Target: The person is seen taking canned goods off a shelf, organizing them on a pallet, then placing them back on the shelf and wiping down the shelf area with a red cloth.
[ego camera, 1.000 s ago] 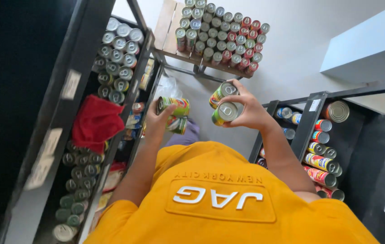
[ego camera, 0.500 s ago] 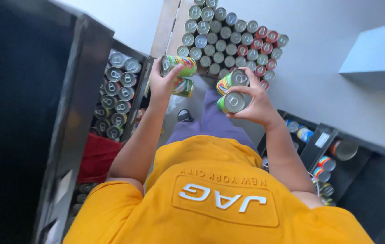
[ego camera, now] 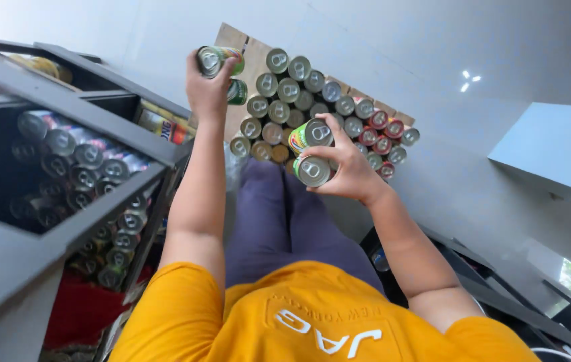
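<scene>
My left hand is raised and grips two green drink cans, one above the other, close to the left edge of a block of cans. My right hand holds two more drink cans stacked together, their silver tops facing the camera, in front of the same block. The block of cans lies on a cardboard sheet; it has several green and silver cans on the left and red ones on the right. My orange shirt and dark trousers fill the lower middle.
A dark metal shelf rack on the left holds several rows of cans, with something red lower down. Another dark rack stands at lower right. A pale grey box juts out from the wall on the right.
The view has swung away from the right rack toward the block of cans. Both hands have lifted with their cans, the left one higher, closer to the block.
</scene>
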